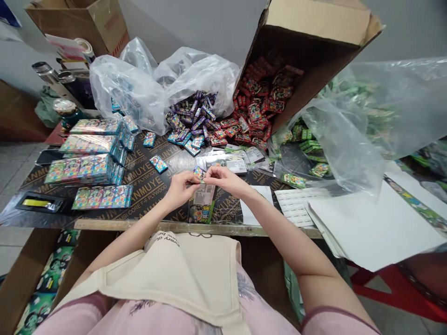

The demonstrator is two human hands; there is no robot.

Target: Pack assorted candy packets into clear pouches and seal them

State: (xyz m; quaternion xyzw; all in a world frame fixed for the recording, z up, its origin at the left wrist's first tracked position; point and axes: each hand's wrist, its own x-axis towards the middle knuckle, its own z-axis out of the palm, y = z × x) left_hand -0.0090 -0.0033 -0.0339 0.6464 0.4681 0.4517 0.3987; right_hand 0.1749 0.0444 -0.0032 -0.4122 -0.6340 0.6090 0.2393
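Observation:
At the middle of the table's front, my left hand (pixel 182 190) and my right hand (pixel 226 180) meet, thumbs and fingers pinched together. Between them is the top edge of a flat printed packet (pixel 202 207), grey above with a colourful picture and green edge below. A small purple printed box (pixel 199 172) shows just beyond the fingertips; whether the fingers touch it I cannot tell. Behind the hands lie several flat packets in clear plastic (pixel 237 164). Loose blue boxes (pixel 159 163) lie to the left.
Stacks of wrapped box sets (pixel 80 168) stand at left, near metal flasks (pixel 45 72). Purple boxes (pixel 195 111) spill from plastic bags (pixel 132 88). A tipped carton (pixel 314 21) holds red boxes (pixel 256 107). Green boxes (pixel 309 144) and white sheets (pixel 370 228) lie right.

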